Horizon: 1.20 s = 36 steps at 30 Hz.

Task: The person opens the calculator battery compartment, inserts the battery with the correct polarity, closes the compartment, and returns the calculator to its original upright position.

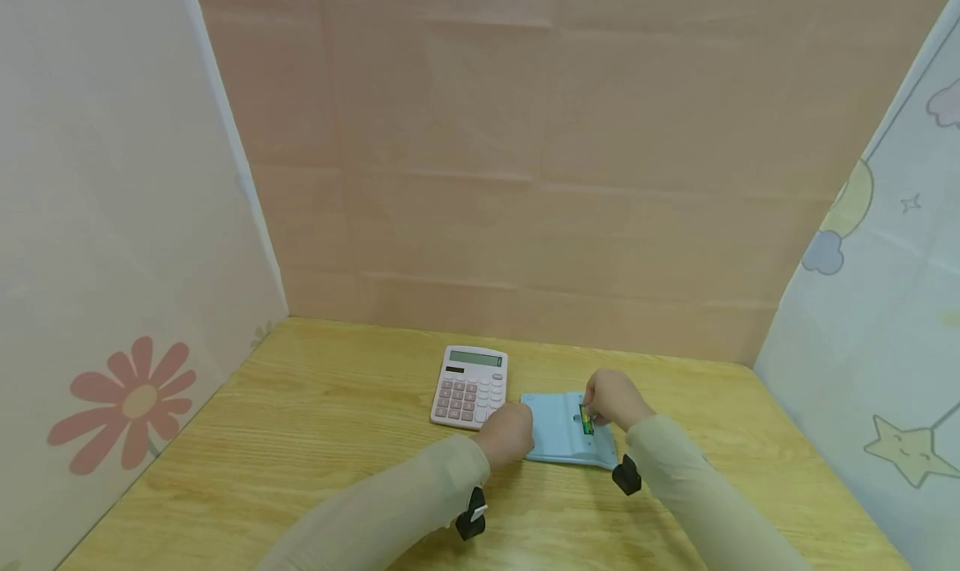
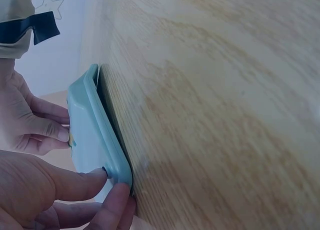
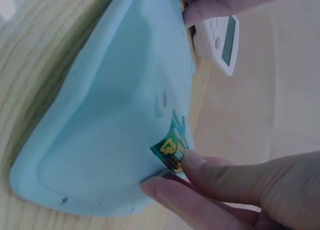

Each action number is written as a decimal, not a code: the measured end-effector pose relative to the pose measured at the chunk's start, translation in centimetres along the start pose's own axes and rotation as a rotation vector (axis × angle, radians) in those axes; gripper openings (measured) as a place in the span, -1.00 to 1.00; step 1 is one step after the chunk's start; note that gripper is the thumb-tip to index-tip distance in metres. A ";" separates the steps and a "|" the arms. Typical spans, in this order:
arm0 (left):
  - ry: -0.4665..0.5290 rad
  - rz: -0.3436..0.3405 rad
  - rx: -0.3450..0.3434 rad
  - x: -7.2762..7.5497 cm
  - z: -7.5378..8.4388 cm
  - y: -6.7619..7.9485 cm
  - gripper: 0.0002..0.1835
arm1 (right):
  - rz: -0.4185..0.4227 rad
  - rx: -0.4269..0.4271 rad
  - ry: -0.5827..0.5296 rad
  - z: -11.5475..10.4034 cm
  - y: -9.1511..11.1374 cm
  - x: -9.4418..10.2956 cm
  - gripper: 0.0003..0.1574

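A light blue calculator [image 1: 551,425] lies face down, its open battery compartment showing on the back. A green and yellow battery [image 3: 170,148] sits in that compartment, slightly tilted in the right wrist view. My left hand [image 1: 507,432] grips the calculator's left edge, thumb [image 2: 82,184] on the back and fingers curled round the side. At the compartment, my right hand [image 1: 611,398] pinches the battery's end between thumb [image 3: 200,167] and forefinger. The fingers partly cover the compartment in the right wrist view.
Beyond my left hand lies a pink calculator [image 1: 472,385], face up with its display lit. Both stand on a wood-grain table [image 1: 360,413]. A pinkish backdrop [image 1: 525,179] rises behind, with patterned sheets on either side.
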<state>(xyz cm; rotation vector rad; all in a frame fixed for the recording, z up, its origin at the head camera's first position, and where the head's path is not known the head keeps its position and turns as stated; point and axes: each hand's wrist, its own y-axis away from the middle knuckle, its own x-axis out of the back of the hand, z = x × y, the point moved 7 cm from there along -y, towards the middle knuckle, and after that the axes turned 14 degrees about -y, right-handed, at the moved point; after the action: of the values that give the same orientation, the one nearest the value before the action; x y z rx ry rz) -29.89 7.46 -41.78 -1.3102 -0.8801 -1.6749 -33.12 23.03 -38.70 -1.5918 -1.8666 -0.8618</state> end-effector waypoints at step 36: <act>0.004 -0.020 0.020 0.2 0.2 0.0 -0.73 | -0.042 -0.015 0.041 -0.4 -0.6 0.2 -0.78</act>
<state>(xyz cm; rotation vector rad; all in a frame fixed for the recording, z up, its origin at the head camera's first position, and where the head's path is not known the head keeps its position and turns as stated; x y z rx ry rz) -29.85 7.58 -41.56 -1.2880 -0.9074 -1.6795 -33.76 22.79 -38.41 -1.5374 -1.8756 -0.9215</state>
